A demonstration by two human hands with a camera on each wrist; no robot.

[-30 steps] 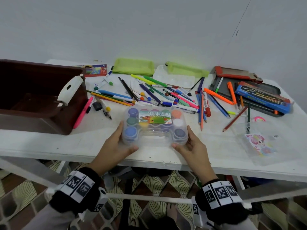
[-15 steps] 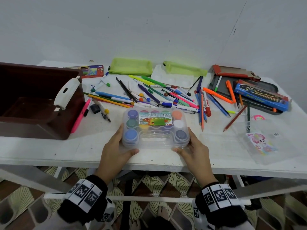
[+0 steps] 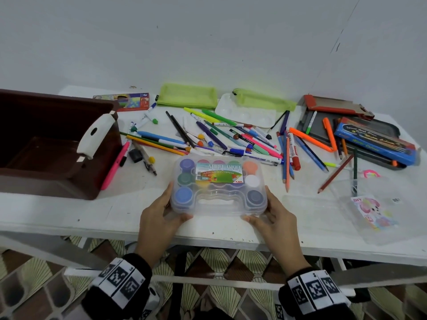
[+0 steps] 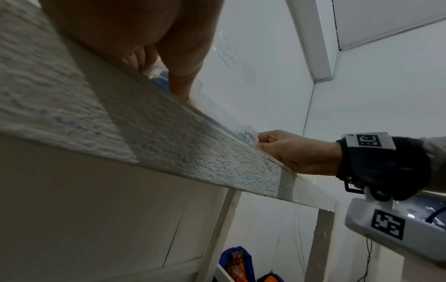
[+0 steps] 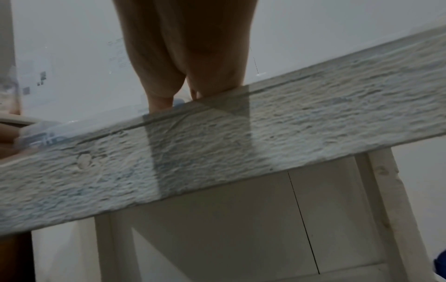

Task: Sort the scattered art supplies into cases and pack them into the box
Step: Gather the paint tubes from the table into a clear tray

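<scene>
A clear plastic case of poster paint pots point(image 3: 219, 185) lies near the front edge of the white table point(image 3: 69, 218). My left hand point(image 3: 161, 213) grips its left end, thumb against the near front corner. My right hand point(image 3: 275, 215) grips its right end the same way. In the left wrist view the case point(image 4: 205, 99) shows just over the table edge beside my left thumb point(image 4: 183, 82), with the right hand point(image 4: 289, 150) at its far corner. The right wrist view shows only my right hand point(image 5: 183, 85) above the table edge. A dark brown box point(image 3: 46, 144) stands open at the left.
Loose pens, markers and pencils point(image 3: 219, 137) lie scattered behind the case. Two green pouches point(image 3: 188, 95) and a white palette point(image 3: 247, 112) sit at the back. A black tin with a blue box point(image 3: 374, 139) is at the right. A clear sleeve with a sticker sheet point(image 3: 372, 211) lies front right.
The case has slid slightly toward me and the front edge of the table, both hands staying on its ends. The head view has shifted a little.
</scene>
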